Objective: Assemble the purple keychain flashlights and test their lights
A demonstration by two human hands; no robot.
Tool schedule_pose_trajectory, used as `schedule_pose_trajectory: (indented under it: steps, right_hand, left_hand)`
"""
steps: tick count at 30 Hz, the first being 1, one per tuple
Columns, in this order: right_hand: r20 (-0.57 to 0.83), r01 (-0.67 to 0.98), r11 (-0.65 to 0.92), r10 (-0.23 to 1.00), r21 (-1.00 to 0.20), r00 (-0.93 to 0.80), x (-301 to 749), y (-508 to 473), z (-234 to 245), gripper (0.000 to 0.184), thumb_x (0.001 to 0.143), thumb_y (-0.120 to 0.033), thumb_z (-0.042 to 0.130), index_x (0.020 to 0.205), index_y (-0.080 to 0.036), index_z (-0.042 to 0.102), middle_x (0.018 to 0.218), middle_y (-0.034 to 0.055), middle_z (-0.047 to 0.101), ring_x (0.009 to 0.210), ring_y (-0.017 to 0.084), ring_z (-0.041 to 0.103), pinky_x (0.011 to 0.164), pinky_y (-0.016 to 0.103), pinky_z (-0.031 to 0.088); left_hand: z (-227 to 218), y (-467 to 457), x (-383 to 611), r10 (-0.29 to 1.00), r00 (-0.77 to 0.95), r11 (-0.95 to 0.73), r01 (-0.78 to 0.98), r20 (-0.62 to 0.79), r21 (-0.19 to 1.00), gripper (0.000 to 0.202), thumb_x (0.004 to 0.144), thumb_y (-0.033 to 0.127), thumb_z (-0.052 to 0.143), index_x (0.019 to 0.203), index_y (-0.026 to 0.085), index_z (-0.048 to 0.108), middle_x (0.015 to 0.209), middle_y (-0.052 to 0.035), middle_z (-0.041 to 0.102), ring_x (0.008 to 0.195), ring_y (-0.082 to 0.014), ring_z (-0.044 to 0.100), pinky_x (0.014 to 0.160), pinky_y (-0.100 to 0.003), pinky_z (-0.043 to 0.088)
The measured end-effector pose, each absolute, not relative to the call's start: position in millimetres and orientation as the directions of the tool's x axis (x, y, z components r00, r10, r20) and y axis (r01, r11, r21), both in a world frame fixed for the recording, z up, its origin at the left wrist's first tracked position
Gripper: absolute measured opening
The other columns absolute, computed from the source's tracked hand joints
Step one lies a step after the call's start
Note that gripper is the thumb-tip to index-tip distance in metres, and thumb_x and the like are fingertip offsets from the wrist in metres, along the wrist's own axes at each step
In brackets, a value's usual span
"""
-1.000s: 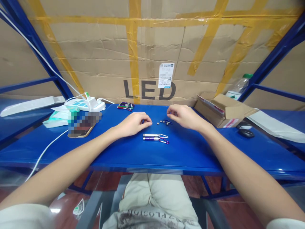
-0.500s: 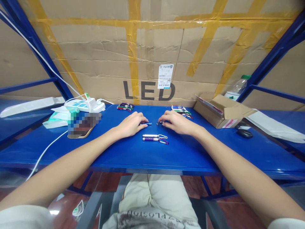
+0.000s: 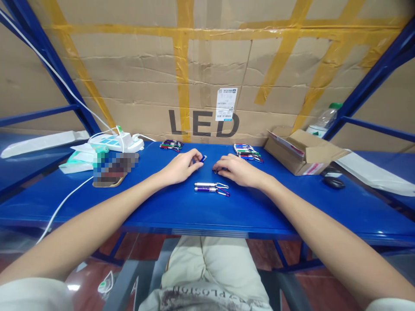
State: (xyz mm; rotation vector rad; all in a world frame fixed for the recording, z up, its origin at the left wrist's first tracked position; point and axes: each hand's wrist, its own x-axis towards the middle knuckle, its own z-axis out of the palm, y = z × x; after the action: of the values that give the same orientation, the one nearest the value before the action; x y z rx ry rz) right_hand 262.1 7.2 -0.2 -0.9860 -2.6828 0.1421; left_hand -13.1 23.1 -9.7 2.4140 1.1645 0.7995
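Observation:
My left hand (image 3: 180,167) is curled round a small blue keychain flashlight (image 3: 202,159), lifting its tip off the blue table (image 3: 162,203). My right hand (image 3: 236,169) lies knuckles-up on the table with fingers pressed down over small parts that I cannot make out. Two keychain flashlights (image 3: 211,188), one silver and one purple with clips, lie side by side just in front of both hands. A pile of coloured flashlights (image 3: 247,152) sits behind my right hand. A smaller pile (image 3: 171,145) lies behind my left hand.
An open cardboard box (image 3: 303,149) stands at the right, with a plastic bottle (image 3: 322,118) behind it and a black mouse (image 3: 333,182) nearby. A white power strip (image 3: 118,141), tissue packs (image 3: 82,157) and a blurred object (image 3: 113,169) lie at the left. A taped cardboard wall closes the back.
My right hand slid left and down over the small round parts, uncovering the flashlight pile behind it. My left hand raised the blue flashlight off the table.

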Motion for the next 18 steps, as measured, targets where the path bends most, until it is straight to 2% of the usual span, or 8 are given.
schedule_pose_trajectory:
  steps: [4,9,13,18]
  right_hand:
    - [0.221,0.620,0.762,0.648,-0.188,-0.729,260.7,6.6,-0.1,0.022,0.107,-0.019,0.058,0.117,-0.021,0.077,0.112,0.0112,0.076,0.105,0.028,0.064,0.095,0.039,0.049]
    - [0.215,0.618,0.763,0.647,-0.190,-0.732,258.6,5.3,3.1,0.014,0.105,-0.019,0.063,0.107,-0.020,0.077,0.106,0.0100,0.076,0.100,0.027,0.065,0.092,0.038,0.048]
    - [0.213,0.622,0.757,0.654,-0.202,-0.726,258.5,5.0,4.5,0.008,0.104,-0.019,0.066,0.102,-0.020,0.074,0.102,0.0088,0.075,0.096,0.026,0.065,0.088,0.037,0.047]
    - [0.221,0.621,0.746,0.665,-0.241,-0.713,258.8,5.6,4.0,0.004,0.100,-0.017,0.070,0.097,-0.020,0.071,0.099,0.0068,0.072,0.092,0.023,0.064,0.083,0.033,0.046]
  left_hand:
    - [-10.6,24.4,-10.0,0.821,0.482,-0.551,0.527,0.306,0.647,0.027,0.099,0.036,0.068,0.120,0.019,0.068,0.105,-0.0059,0.076,0.086,-0.0205,0.071,0.082,-0.034,0.055]
    - [-9.6,23.3,-8.4,0.814,0.526,-0.528,0.495,0.245,0.690,0.029,0.098,0.039,0.068,0.118,0.018,0.073,0.098,-0.0048,0.078,0.080,-0.0193,0.072,0.076,-0.033,0.055]
    - [-11.4,23.0,-8.1,0.803,0.544,-0.515,0.428,0.243,0.743,0.032,0.092,0.044,0.076,0.111,0.018,0.073,0.096,-0.0055,0.079,0.086,-0.0211,0.074,0.081,-0.034,0.058]
    - [-13.0,22.0,-7.6,0.790,0.570,-0.501,0.384,0.228,0.776,0.038,0.089,0.048,0.080,0.111,0.017,0.073,0.098,-0.0074,0.080,0.092,-0.0231,0.075,0.087,-0.038,0.060]
